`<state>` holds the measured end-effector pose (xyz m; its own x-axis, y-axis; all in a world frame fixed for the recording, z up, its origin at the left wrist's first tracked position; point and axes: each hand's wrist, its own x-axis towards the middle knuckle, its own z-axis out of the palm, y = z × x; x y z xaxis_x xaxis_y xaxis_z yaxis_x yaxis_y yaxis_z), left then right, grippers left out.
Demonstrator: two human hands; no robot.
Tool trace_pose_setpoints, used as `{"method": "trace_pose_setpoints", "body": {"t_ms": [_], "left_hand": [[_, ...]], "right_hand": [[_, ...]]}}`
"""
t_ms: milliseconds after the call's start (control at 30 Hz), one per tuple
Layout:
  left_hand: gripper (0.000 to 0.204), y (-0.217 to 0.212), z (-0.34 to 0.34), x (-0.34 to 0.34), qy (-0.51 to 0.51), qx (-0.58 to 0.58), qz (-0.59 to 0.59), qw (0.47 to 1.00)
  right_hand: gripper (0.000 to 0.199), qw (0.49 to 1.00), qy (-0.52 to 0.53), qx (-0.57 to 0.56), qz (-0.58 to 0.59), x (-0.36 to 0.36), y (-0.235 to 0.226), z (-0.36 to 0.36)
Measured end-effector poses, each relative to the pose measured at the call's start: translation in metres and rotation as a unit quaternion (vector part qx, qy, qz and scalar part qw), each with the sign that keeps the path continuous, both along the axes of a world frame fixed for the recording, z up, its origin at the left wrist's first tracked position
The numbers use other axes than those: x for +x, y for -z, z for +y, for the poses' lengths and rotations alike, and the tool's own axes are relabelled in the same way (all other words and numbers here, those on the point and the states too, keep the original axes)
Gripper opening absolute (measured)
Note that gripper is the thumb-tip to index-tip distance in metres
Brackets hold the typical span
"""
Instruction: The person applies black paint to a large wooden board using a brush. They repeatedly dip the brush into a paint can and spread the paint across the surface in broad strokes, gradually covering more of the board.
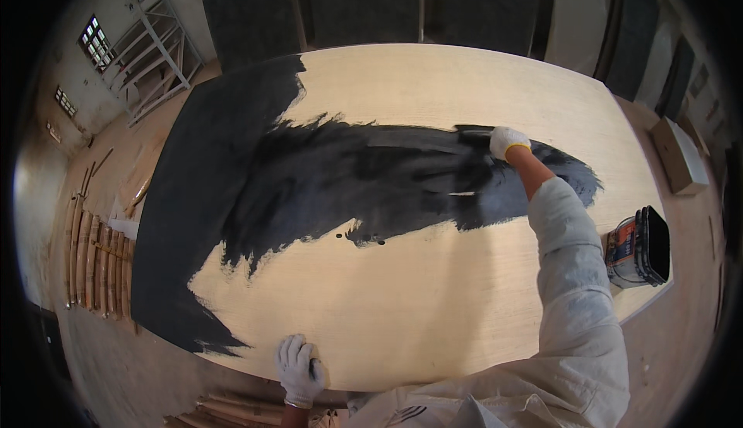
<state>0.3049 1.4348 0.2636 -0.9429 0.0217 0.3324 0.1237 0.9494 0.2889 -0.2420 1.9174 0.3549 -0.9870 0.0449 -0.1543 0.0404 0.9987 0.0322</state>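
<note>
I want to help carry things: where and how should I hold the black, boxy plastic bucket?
I'd grip the bucket by its ridged rim, a hand either side, coming from above. Its top is open and its rim seems to jut out, likely a ledge to hold; it stands near the right edge of the pale, flat board.

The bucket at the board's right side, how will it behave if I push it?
The bucket probably stays stiff, judging by its even rim. Its deep body might tip if pushed high. The dark inside hides any contents, so weight is unclear.
</note>
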Motion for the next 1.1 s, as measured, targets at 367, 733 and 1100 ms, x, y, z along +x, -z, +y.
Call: {"method": "trace_pose_setpoints", "body": {"t_ms": [367,733,1100], "left_hand": [[0.039,0.001,0.001,-0.003,-0.002,0.003,-0.001,1.000],[0.037,-0.003,0.004,-0.003,0.000,-0.010,0.007,1.000],[0.039,-0.007,0.006,0.004,0.013,-0.005,-0.014,1.000]], "right_hand": [[0.034,0.996,-0.047,0.052,-0.048,-0.042,-0.014,0.025],[0.037,0.996,-0.022,0.062,-0.051,-0.018,-0.024,0.013],[0.036,0.998,-0.011,-0.065,-0.022,0.012,-0.021,-0.081]]}}
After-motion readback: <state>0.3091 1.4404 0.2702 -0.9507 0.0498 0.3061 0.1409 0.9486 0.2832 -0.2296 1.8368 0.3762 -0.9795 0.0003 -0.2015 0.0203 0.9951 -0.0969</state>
